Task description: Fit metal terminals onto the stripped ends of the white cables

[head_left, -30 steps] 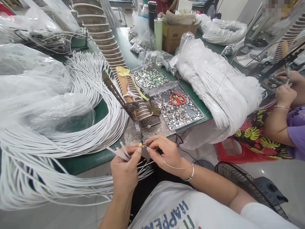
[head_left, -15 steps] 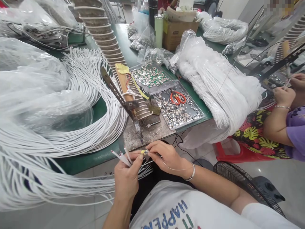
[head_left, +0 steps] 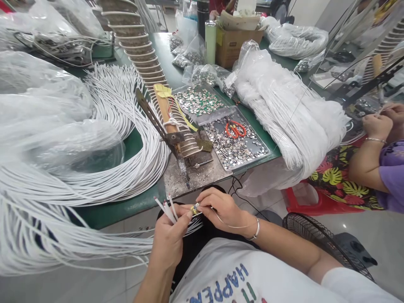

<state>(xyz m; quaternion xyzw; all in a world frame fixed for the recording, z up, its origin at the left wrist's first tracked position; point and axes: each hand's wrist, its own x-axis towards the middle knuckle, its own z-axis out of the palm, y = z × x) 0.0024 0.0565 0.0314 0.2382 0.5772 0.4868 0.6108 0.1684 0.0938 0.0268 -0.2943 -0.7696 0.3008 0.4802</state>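
Observation:
My left hand [head_left: 168,237] is closed around several white cables [head_left: 170,212], whose short ends with reddish tips stick up above the thumb. Between the thumb and forefinger of that hand sits a small yellow and silver connector [head_left: 193,208]. My right hand [head_left: 222,210] pinches the far end of this connector with its fingertips. A thin wire [head_left: 232,227] curves under the right hand toward the wrist. Just beyond my hands, a soldering iron [head_left: 183,170] is clamped tip-down over a stained board [head_left: 205,179].
A tray [head_left: 268,151] holds loose metal connectors and orange-handled snips [head_left: 236,129]. Behind it lies a bag of green-and-silver parts [head_left: 200,101]. Long white cable bundles [head_left: 139,185] spread left; a plastic-wrapped bundle [head_left: 290,105] hangs over the edge at right. A co-worker's hands [head_left: 378,124] are far right.
Both hands have shifted slightly right with the cables and connector. The connector is turned a little between the fingertips, and my right fingers have changed position on it.

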